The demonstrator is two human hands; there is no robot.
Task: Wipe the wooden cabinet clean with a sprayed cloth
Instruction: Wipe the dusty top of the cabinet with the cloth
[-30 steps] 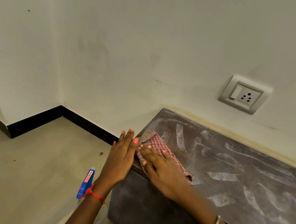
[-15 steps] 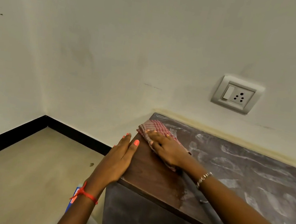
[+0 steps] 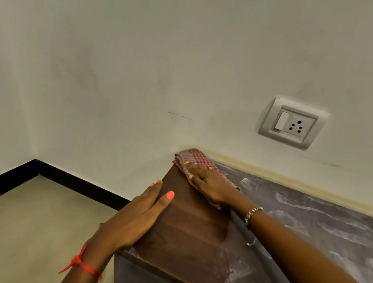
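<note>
The wooden cabinet (image 3: pixel 187 234) stands against a pale wall (image 3: pixel 145 52), its top dark and clean at the left end, chalky with smeared dust toward 3 o'clock. A switch-and-socket plate (image 3: pixel 292 124) sits on the wall at 1 o'clock; black skirting (image 3: pixel 5 179) edges the beige floor (image 3: pixel 22 226) at 8 o'clock. Compared with 0.5 s ago, the right hand (image 3: pixel 211 182) has pushed the checked red cloth (image 3: pixel 193 157) further back into the cabinet's far-left corner, touching the wall. That hand lies flat, fingers spread, pressing the folded woven cloth. The left hand (image 3: pixel 140 216) rests flat, fingers together, along the cabinet's left edge.
</note>
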